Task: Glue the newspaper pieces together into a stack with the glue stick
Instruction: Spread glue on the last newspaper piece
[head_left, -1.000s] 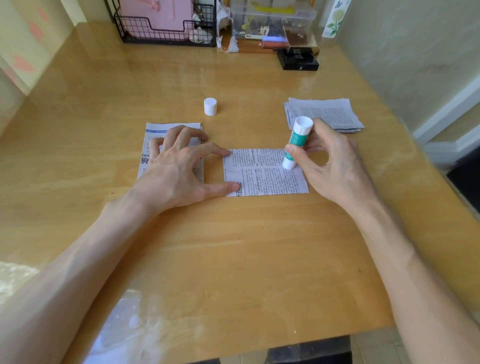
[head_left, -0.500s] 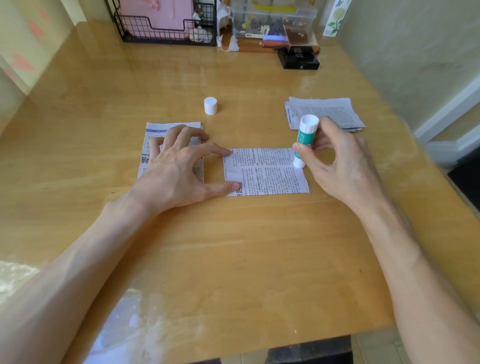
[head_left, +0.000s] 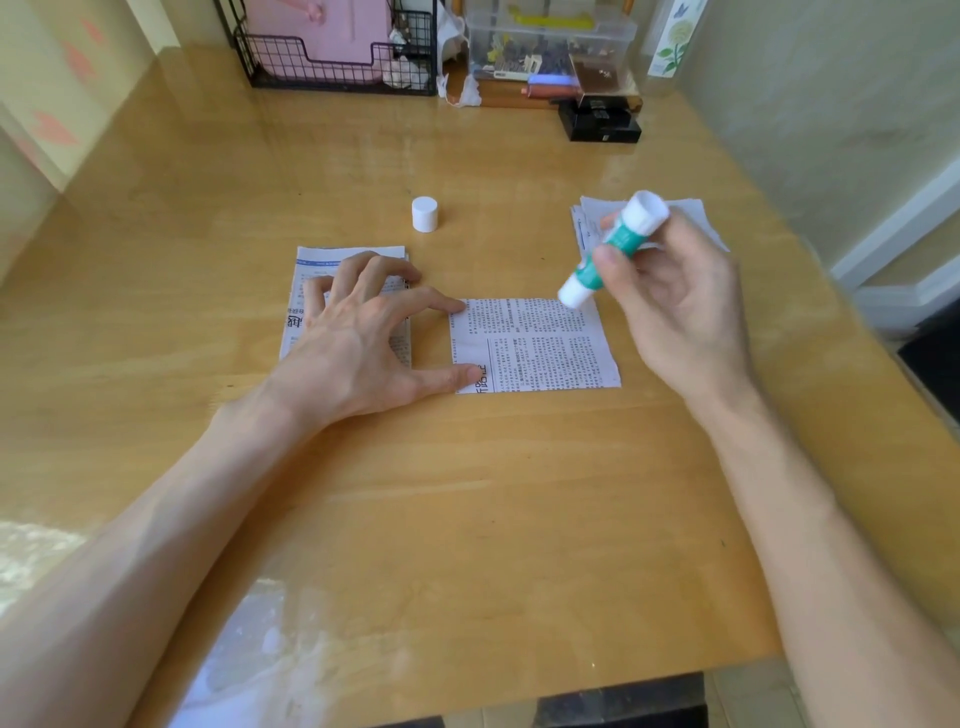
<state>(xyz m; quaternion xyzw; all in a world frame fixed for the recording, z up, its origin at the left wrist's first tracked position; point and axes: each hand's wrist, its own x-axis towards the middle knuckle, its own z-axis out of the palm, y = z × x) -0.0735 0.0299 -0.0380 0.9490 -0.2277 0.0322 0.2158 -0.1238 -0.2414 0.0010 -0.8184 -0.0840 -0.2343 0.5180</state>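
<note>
Right hand (head_left: 675, 306) pinches the glue stick (head_left: 610, 247) between thumb and fingers, tilted, its lower end at the two o'clock corner of the centre newspaper piece (head_left: 540, 345); touching or just clear, I cannot tell. Left hand (head_left: 353, 338) is splayed wide, thumb and forefinger pinning the piece's nine o'clock edge, likely so it won't drag. On the worktop (head_left: 467, 519), the stack (head_left: 348, 254) lies at nine o'clock, the loose pile (head_left: 691, 213) at two, the cap (head_left: 425, 213) at eleven.
</note>
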